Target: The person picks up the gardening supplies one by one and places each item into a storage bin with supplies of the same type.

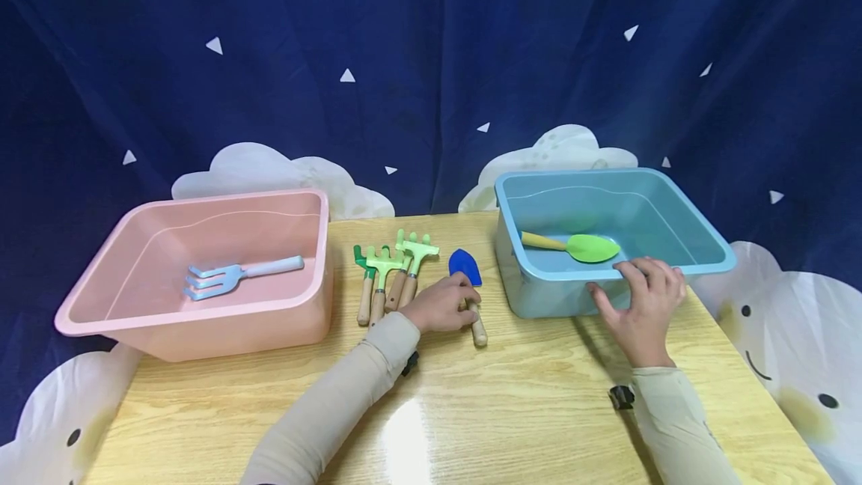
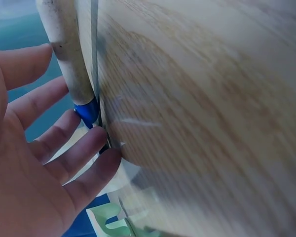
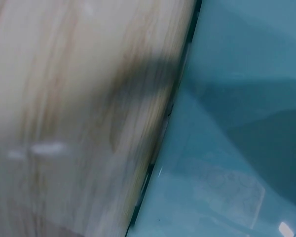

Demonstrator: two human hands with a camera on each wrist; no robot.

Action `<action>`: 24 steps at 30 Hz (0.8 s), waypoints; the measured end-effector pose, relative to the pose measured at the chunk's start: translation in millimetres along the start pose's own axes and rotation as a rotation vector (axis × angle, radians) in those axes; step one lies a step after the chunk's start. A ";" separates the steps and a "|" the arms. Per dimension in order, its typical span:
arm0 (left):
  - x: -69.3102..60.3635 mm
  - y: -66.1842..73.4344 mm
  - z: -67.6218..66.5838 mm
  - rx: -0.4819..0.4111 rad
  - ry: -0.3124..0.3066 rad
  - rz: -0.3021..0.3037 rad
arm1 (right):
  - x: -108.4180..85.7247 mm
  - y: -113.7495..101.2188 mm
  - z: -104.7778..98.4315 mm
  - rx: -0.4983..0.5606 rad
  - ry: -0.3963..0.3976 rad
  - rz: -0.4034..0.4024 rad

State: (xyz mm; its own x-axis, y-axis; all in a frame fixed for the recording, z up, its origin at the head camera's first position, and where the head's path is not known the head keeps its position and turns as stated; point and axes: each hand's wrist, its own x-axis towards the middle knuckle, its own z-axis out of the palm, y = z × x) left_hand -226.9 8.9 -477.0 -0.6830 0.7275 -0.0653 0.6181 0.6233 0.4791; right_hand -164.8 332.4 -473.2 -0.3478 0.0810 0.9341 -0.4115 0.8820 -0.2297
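Observation:
My left hand (image 1: pixel 441 304) is over a toy hand trowel with a blue blade (image 1: pixel 465 264) and wooden handle (image 1: pixel 479 329), lying on the table. In the left wrist view, its fingers (image 2: pixel 84 153) are spread and loosely bent beside the handle (image 2: pixel 71 54), fingertips near the blue collar. My right hand (image 1: pixel 649 309) is at the front rim of the blue bin (image 1: pixel 552 294), its fingers loosely bent at the rim and its thumb near the outer wall. Inside that bin lies a green trowel (image 1: pixel 592 248) with a yellow handle. The right wrist view does not show the hand.
A pink bin (image 1: pixel 269 331) at the left holds a light blue hand fork (image 1: pixel 225 279). Between the bins lie several green-headed rakes (image 1: pixel 384 264) with wooden handles, close to my left wrist. The wooden table (image 1: pixel 512 410) ends at a dark blue curtain (image 1: pixel 404 96).

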 end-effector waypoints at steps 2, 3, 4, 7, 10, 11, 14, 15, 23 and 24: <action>0.0 0.4 0.7 0.007 -0.007 -0.006 | -0.7 -0.2 -0.5 -0.001 0.000 0.000; 0.0 0.4 1.1 0.011 -0.007 -0.007 | -0.9 -0.2 -0.7 -0.001 0.000 0.001; -0.1 0.3 1.2 0.013 -0.009 -0.008 | -1.1 -0.2 -0.8 -0.001 -0.001 0.001; -0.7 -1.0 1.0 -0.002 -0.007 -0.004 | -1.2 -0.1 -1.0 -0.002 -0.002 0.004; -1.5 -4.9 1.4 -0.016 -0.005 0.017 | -1.3 -0.2 -0.8 -0.006 -0.003 0.003; -2.0 -6.3 1.2 -0.021 -0.005 0.025 | -1.3 -0.3 -0.7 -0.007 -0.002 0.003; -3.0 -10.0 0.8 -0.031 0.000 0.040 | -1.0 -0.7 -0.2 -0.008 -0.006 -0.001; -3.7 -10.5 0.0 -0.038 -0.002 0.039 | -0.9 -0.8 -0.1 -0.009 -0.010 -0.001; -6.9 -18.2 -5.7 -0.044 -0.032 0.004 | -0.2 -1.3 -1.3 -0.005 -0.016 0.003; -7.6 -18.9 -6.5 -0.043 -0.035 -0.005 | -0.2 -1.4 -1.3 -0.005 -0.014 0.002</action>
State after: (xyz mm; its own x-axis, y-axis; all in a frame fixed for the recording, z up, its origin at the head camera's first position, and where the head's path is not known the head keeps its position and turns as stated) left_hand -235.8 -10.3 -479.8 -0.6716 0.7343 -0.0986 0.5966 0.6149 0.5158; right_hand -163.1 331.8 -472.7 -0.3607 0.0767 0.9295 -0.4063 0.8842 -0.2306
